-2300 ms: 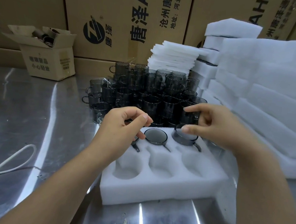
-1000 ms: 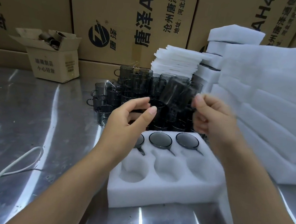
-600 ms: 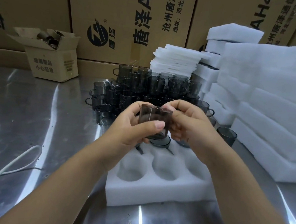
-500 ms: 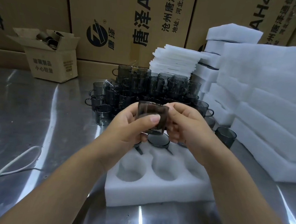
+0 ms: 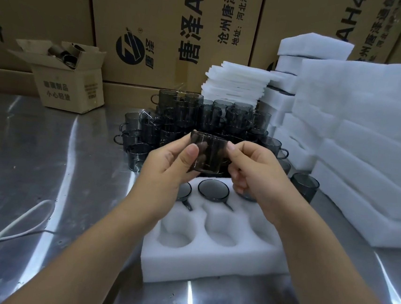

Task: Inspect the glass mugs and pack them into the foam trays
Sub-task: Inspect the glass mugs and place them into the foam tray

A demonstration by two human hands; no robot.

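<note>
Pinching the smoked glass mug (image 5: 212, 153) between thumb and curled fingers, the left hand (image 5: 168, 173) and the right hand (image 5: 253, 174) are holding it above the far edge of the foam tray (image 5: 208, 265). The seated mugs (image 5: 213, 189) are filling the tray's far row, and the stacked mugs (image 5: 210, 118) are standing on the table (image 5: 48, 149) just beyond that edge.

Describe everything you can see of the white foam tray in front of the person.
The foam tray is a white, soft-looking rectangular block lying flat on the metal table. Its top has round pockets. The far row holds dark glass mugs; two near pockets show empty, and the right arm hides the rest.
</note>
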